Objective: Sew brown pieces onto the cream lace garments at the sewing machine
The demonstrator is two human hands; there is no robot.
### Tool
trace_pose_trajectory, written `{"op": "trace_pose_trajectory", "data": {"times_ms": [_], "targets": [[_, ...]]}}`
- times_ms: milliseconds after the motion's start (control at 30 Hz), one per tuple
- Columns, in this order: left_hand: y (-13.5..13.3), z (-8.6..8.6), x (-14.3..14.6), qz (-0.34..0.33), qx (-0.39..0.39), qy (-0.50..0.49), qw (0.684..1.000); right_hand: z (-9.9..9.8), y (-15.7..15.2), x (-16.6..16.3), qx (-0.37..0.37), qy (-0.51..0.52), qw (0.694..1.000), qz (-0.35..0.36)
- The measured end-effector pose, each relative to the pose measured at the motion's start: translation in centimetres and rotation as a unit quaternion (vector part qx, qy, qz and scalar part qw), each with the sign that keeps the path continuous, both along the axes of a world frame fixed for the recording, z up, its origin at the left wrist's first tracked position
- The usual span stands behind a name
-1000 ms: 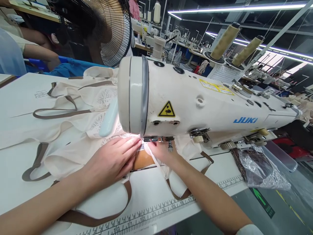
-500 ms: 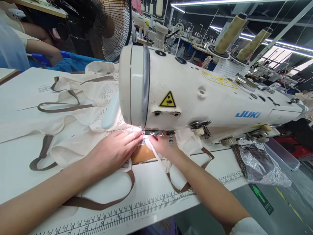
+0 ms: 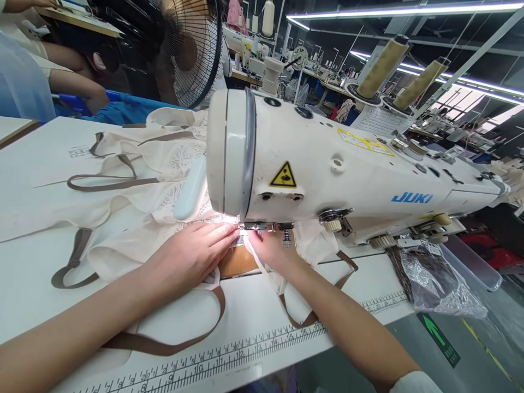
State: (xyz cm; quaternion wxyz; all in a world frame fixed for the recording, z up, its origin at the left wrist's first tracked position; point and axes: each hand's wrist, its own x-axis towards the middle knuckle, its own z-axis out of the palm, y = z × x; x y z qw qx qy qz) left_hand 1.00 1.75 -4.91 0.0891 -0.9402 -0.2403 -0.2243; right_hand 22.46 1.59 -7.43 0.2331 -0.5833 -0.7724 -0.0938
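Observation:
Under the head of a white JUKI sewing machine (image 3: pixel 311 158) lies a cream fabric piece (image 3: pixel 118 259) with lace and brown straps (image 3: pixel 164 346). My left hand (image 3: pixel 196 251) rests on this fabric left of the needle area, fingers stretched out and lying together, tips at the lit presser foot. On the other side, my right hand (image 3: pixel 272 250) is closed on the edge of the cream fabric, thumb close to the foot. Its fingertips are partly hidden behind the metal attachment (image 3: pixel 286 234). A narrow pale strip (image 3: pixel 254 252) runs down between both hands.
More cream lace pieces (image 3: pixel 164 155) are spread at the left. A ruler scale (image 3: pixel 245 352) runs along the table's front edge. A plastic bag (image 3: pixel 438 281) hangs at the right. Beyond are a black fan (image 3: pixel 192 49), thread cones (image 3: pixel 382 68) and a seated person (image 3: pixel 69 71).
The view has shifted slightly, so the machine appears a little lower. Both hands keep nearly the same place at the presser foot.

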Motion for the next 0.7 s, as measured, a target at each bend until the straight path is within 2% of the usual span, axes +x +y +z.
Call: {"op": "trace_pose_trajectory", "data": {"times_ms": [200, 467, 633, 700], "targets": [[0.1, -0.3, 0.0, -0.011, 0.03, -0.008, 0.999, -0.3, 0.1, 0.3, 0.066, -0.01, 0.997, 0.028], [0.1, -0.1, 0.1, -0.004, 0.07, 0.013, 0.997, -1.0, 0.1, 0.6, 0.0, 0.016, 1.0, 0.006], [0.0, 0.0, 0.1, -0.013, 0.068, 0.008, 0.998, -0.2, -0.5, 1.1, -0.015, -0.068, 0.995, 0.075], [0.1, 0.0, 0.1, -0.015, 0.068, 0.002, 0.998, 0.4, -1.1, 1.1, -0.028, -0.078, 0.995, 0.056]]}}
